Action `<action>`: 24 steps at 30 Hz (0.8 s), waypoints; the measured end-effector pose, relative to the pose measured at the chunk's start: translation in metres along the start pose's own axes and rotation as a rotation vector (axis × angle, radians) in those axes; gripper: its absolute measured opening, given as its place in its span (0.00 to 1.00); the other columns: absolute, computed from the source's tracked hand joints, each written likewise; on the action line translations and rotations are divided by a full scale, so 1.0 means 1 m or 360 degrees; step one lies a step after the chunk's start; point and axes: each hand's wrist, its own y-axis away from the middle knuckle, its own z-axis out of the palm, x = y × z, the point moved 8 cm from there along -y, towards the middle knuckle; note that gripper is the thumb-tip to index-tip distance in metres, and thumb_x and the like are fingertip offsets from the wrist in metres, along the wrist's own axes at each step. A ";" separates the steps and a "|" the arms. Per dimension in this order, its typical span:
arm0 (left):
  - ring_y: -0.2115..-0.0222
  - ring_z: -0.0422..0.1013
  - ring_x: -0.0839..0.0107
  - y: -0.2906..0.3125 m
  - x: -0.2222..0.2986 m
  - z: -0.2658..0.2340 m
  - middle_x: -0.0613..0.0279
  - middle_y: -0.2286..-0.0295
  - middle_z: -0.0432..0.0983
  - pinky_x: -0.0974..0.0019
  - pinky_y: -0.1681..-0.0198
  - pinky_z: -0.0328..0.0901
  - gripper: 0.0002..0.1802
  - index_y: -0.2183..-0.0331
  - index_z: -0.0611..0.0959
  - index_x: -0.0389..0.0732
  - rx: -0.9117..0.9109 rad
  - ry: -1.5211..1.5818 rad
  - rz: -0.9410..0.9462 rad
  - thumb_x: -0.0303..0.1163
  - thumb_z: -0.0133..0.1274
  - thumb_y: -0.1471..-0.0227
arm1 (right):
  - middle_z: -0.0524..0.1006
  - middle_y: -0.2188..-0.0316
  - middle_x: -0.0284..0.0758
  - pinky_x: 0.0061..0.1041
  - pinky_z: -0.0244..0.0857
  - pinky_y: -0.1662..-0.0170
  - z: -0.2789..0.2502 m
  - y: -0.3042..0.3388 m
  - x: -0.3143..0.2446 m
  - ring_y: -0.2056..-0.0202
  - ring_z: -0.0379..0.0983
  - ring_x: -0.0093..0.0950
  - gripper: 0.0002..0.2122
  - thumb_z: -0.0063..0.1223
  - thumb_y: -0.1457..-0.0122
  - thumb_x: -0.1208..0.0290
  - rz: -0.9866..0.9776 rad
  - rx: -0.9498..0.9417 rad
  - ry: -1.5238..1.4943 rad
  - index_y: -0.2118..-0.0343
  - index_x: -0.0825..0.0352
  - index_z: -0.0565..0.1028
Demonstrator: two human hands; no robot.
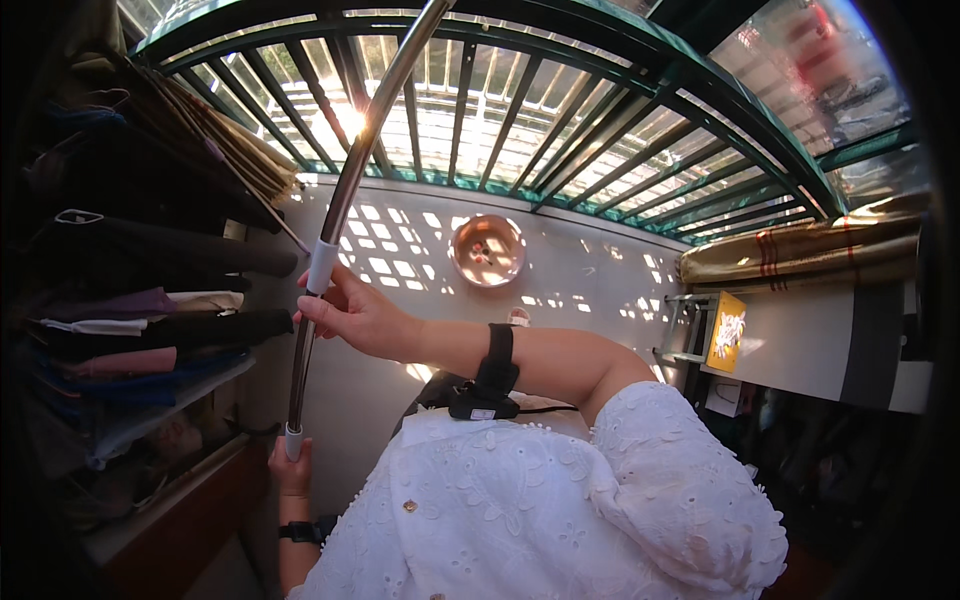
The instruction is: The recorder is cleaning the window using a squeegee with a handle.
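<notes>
A pale floor [350,395] runs below the person, patched with bright squares of sunlight along its far side, where green railings [463,110] curve across the top of the view with glare coming through the bars. A pinkish basin [487,230] sits on the floor near the railings, with a few small things in it too small to tell. Clothes [120,330] hang in a dark row on the left; on the right a stool [728,304] with a yellow top bears a crumpled white thing, below a gathered curtain [800,255]. The shiny pole [350,180] stands slanted on the person's left, leaning rightward as it rises past the upper edge. The right hand [350,312] reaches across the body, forearm nearly level, a black strap [497,360] around it; thumb and fingers pinch the pole at and just under its white collar [322,265]. The left hand [291,470] is lower, its forearm rising from the lower edge with a black band [300,531] at the wrist, and is closed about the pole's white end cap [293,442], its fingers mostly hidden.
</notes>
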 end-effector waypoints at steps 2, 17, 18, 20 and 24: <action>0.78 0.66 0.49 0.028 -0.015 -0.015 0.51 0.80 0.67 0.56 0.75 0.62 0.21 0.77 0.70 0.39 -0.0054 -0.0078 -0.0080 0.46 0.58 0.53 | 0.73 0.59 0.36 0.23 0.69 0.61 -0.003 0.007 0.043 0.62 0.73 0.24 0.22 0.41 0.39 0.50 0.0281 -0.0039 -0.0054 0.54 0.67 0.65; 0.76 0.69 0.49 0.029 0.001 -0.064 0.48 0.79 0.69 0.54 0.74 0.64 0.19 0.78 0.70 0.39 -0.0423 -0.0802 -0.0043 0.40 0.62 0.59 | 0.73 0.69 0.43 0.36 0.71 0.59 -0.176 0.039 0.207 0.65 0.75 0.38 0.17 0.44 0.40 0.53 0.0740 0.1090 -0.0969 0.66 0.66 0.63; 0.75 0.69 0.49 0.027 0.000 -0.062 0.49 0.78 0.71 0.54 0.73 0.64 0.19 0.77 0.72 0.39 -0.0487 -0.0825 -0.0055 0.41 0.63 0.60 | 0.73 0.69 0.43 0.37 0.71 0.58 -0.187 0.042 0.207 0.64 0.75 0.39 0.16 0.43 0.39 0.55 0.0761 0.1080 -0.1058 0.67 0.66 0.63; 0.73 0.70 0.50 0.015 0.005 -0.055 0.49 0.76 0.72 0.54 0.71 0.65 0.19 0.76 0.73 0.39 -0.0533 -0.0846 -0.0045 0.42 0.63 0.61 | 0.73 0.70 0.45 0.39 0.70 0.57 -0.194 0.052 0.211 0.63 0.75 0.41 0.13 0.41 0.37 0.60 0.0752 0.1052 -0.1075 0.67 0.66 0.63; 0.64 0.70 0.52 -0.028 0.034 0.008 0.50 0.67 0.75 0.55 0.60 0.65 0.25 0.63 0.76 0.41 -0.0842 -0.0688 -0.0433 0.46 0.63 0.61 | 0.73 0.66 0.46 0.39 0.71 0.56 -0.195 0.059 0.193 0.61 0.74 0.40 0.13 0.41 0.37 0.60 0.0724 0.0960 -0.0918 0.62 0.67 0.61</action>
